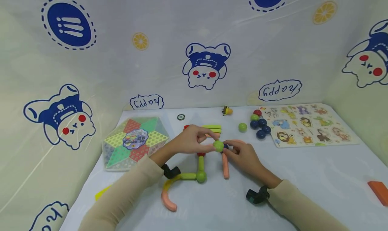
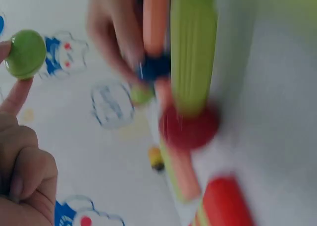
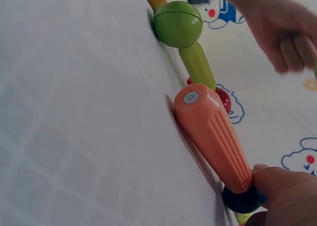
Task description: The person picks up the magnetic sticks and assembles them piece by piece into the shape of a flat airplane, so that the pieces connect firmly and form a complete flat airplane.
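My left hand (image 1: 192, 139) pinches a green ball (image 1: 218, 145) between thumb and a finger; the left wrist view shows this green ball (image 2: 26, 54) clear of other pieces. Close beside it, my right hand (image 1: 246, 158) pinches a dark blue ball (image 3: 242, 200). A ridged orange rod (image 3: 213, 137) with a round metal tip is joined to that ball and points toward the front. Below my left hand lies a joined chain: a red ball (image 1: 201, 154), green rods (image 1: 201, 163), another green ball (image 1: 201, 176), and yellow and orange curved pieces (image 1: 167, 200).
At left is a patterned hexagonal box (image 1: 134, 140). Several loose balls (image 1: 262, 123) lie by an animal picture board (image 1: 312, 126) at back right. More rods (image 1: 212, 127) lie behind my hands. An orange block (image 1: 379, 192) sits at the right edge.
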The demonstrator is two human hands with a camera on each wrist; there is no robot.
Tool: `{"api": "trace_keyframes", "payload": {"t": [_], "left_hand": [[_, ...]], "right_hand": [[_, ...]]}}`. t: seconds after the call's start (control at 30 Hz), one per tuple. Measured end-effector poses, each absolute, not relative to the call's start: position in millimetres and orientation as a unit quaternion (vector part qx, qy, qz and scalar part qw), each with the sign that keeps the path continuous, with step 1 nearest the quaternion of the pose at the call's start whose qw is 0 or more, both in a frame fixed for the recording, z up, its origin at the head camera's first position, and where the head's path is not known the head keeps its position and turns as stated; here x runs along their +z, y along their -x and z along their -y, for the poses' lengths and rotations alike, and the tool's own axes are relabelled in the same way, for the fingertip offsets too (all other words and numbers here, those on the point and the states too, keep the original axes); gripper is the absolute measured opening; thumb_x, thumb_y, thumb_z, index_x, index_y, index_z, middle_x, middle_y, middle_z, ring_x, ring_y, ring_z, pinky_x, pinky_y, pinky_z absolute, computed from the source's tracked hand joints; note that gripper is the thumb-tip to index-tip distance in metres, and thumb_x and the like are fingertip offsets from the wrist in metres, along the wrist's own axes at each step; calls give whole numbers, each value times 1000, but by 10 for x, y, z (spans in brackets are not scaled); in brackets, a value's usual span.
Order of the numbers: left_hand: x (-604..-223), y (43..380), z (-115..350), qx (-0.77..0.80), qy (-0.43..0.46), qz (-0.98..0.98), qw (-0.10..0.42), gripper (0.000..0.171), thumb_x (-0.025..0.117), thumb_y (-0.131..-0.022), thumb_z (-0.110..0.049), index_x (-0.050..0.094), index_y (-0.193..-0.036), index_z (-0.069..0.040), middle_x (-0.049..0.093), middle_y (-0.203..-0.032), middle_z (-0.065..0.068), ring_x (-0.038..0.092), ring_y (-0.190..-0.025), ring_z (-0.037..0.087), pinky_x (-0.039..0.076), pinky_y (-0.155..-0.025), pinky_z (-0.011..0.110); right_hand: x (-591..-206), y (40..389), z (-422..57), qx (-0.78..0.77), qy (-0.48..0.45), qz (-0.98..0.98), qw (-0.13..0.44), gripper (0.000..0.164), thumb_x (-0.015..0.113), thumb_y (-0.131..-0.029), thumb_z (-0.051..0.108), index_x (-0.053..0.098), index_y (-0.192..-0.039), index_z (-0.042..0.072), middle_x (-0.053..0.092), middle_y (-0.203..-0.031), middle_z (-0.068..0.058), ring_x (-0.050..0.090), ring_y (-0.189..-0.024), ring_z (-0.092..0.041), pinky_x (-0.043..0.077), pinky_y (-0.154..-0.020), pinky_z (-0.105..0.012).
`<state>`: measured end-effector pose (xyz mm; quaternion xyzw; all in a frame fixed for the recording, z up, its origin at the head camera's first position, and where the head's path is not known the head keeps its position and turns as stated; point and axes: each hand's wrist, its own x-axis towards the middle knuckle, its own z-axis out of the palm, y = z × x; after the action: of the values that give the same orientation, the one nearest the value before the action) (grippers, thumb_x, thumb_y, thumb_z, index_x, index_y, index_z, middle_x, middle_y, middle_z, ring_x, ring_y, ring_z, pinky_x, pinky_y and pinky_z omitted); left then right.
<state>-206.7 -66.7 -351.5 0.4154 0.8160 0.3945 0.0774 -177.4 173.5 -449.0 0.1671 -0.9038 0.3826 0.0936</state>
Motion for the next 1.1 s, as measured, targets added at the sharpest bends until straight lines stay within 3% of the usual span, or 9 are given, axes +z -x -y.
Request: {"api": "trace_keyframes", "payload": {"t": [0.17,0.33,0.73,0.97,1.1], "left_hand": [[-3615,1523,707,450,-403,-788,118,26,74,-79,-37,67,-102,-29,31,-49,-1,30,-42,15,25,-41,26],[-3812,1254,690,438,-408,-790,131,25,74,-79,-36,66,-101,-28,30,-47,-6,28,-40,8,24,-41,21],[-3995,1194,506,193,-467,-863,4,32,70,-81,-40,64,-109,-28,35,-48,-14,29,-41,-2,22,-42,17],[-3979,1193,467,146,-472,-869,4,30,70,-82,-37,65,-110,-27,33,-48,-12,28,-41,-1,20,-41,17],[-3912,1184,519,144,-461,-876,21,34,70,-82,-39,64,-114,-28,36,-49,-14,32,-42,-1,24,-42,16]], "right_hand": [[-4503,1786,-1760,371,-168,907,102,35,63,-85,48,67,-112,26,43,-53,8,39,-46,-9,29,-42,-24],[-4475,1778,-1778,371,-154,910,99,34,63,-85,47,67,-112,25,41,-52,6,39,-46,-12,27,-43,-25],[-4472,1774,-1719,382,-155,907,88,37,61,-85,50,69,-110,25,41,-52,5,39,-47,-12,27,-44,-25],[-4508,1787,-1720,385,-164,903,98,40,59,-85,54,69,-111,25,42,-52,6,39,-46,-11,27,-43,-25],[-4521,1789,-1738,380,-163,905,102,42,58,-85,55,68,-114,26,42,-51,7,39,-45,-11,28,-43,-25]]}}
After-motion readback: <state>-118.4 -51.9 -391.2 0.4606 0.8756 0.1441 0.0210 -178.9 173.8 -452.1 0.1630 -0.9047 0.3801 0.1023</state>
